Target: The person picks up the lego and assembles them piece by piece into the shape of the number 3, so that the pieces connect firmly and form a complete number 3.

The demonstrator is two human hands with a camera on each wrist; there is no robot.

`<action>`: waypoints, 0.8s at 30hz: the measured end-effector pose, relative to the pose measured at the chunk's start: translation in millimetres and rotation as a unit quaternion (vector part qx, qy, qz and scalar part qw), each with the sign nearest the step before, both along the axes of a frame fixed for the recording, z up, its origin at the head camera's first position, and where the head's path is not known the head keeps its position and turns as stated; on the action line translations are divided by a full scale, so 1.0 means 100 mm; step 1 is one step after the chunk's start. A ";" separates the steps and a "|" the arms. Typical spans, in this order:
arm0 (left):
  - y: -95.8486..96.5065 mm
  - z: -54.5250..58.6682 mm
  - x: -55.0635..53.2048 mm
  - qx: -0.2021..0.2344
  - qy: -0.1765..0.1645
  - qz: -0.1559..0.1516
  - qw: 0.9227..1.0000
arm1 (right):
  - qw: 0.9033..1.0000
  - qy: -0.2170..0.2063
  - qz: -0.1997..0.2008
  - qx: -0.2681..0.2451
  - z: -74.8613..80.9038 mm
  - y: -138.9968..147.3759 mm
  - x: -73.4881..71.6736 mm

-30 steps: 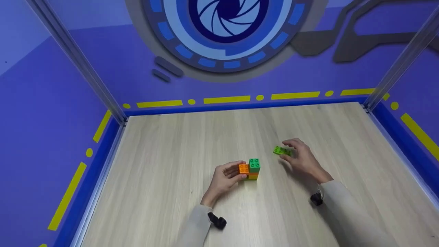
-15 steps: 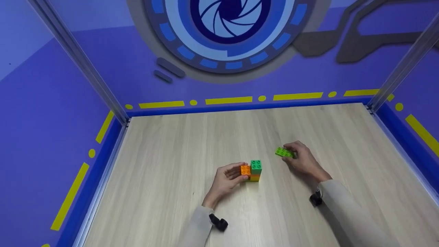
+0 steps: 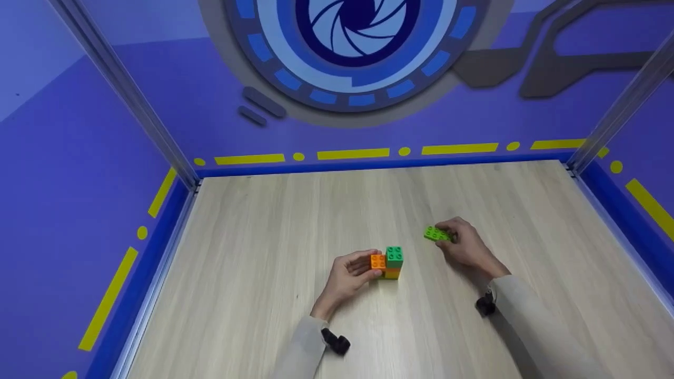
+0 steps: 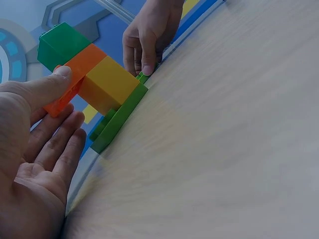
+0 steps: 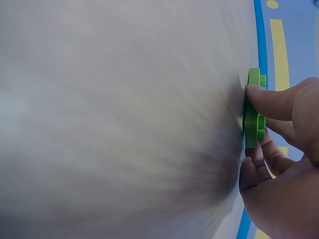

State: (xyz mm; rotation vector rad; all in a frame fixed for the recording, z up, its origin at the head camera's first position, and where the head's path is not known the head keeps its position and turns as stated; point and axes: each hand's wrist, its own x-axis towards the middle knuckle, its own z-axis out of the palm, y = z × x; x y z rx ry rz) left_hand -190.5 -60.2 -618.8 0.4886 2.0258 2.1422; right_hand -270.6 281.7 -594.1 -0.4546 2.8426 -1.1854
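My left hand [image 3: 345, 276] pinches the orange brick [image 3: 377, 261] of a small toy-brick stack between thumb and fingers. A dark green brick [image 3: 394, 255] tops the stack. Below the orange one, the left wrist view shows a yellow brick [image 4: 109, 84] on a flat light green base brick [image 4: 122, 117], and the orange brick overhangs towards my palm. To the right and farther back, my right hand [image 3: 466, 245] grips a second flat light green brick [image 3: 436, 233] by its sides. In the right wrist view that flat brick [image 5: 252, 127] lies studs up, close to the tabletop.
The pale wooden tabletop [image 3: 274, 221] is bounded by a blue printed back wall [image 3: 358, 142] and side walls with metal corner posts. A black wrist device [image 3: 336, 342] sits on the left sleeve, another device [image 3: 485, 304] on the right.
My right thumb and fingers have closed in on the flat light green brick, which has turned slightly. My left hand stays on the stack. The head view has shifted a little.
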 end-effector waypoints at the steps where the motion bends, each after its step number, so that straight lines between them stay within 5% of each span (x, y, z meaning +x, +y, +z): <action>1: 0.00 0.00 0.00 -0.001 0.001 0.000 1.000 | 1.000 0.004 0.000 0.000 0.01 0.00 0.00; 15: 0.02 0.00 0.00 0.003 -0.004 0.003 1.000 | 1.000 -0.007 -0.012 -0.017 0.20 -0.08 0.05; 24: 0.00 0.00 0.01 -0.006 0.000 0.003 1.000 | 0.999 0.039 0.013 -0.033 0.38 -0.13 0.09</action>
